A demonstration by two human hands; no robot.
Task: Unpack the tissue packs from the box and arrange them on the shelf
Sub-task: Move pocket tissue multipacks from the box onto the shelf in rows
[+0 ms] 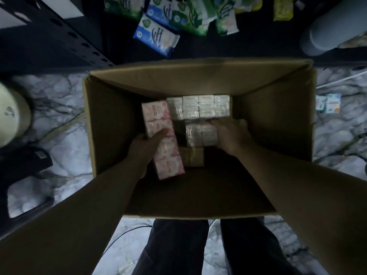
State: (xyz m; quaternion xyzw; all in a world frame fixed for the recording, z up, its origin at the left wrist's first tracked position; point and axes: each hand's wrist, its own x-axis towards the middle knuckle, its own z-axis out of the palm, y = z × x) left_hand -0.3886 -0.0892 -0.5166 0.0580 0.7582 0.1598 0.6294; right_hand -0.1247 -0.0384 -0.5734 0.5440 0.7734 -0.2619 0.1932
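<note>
**Both hands down in the box**

Marbled grey floor spreads under a big cardboard box that fills the middle of the frame, flaps open. At the top edge a dark shelf carries loose packets in blue, green and yellow wrappers, lying at odd angles. A black slotted upright slants across the upper left, and a grey cylinder sits at the upper right. Two small cartons lie on the floor at the right edge, well apart from the box.

Inside the box, a row of white tissue packs lines the far wall, with a second white block just in front of it. The right hand lies over the right end of that block, fingers curled onto it; how firmly it grips I cannot tell. The left hand is closed around a long pink pack, thumb on its left side and fingers across the top, the pack tilted with its far end toward the box's upper-left inside corner. A strip of bare box bottom shows just below the white block.

Dark trousers show at the bottom centre of the frame, below the near wall of the box
</note>
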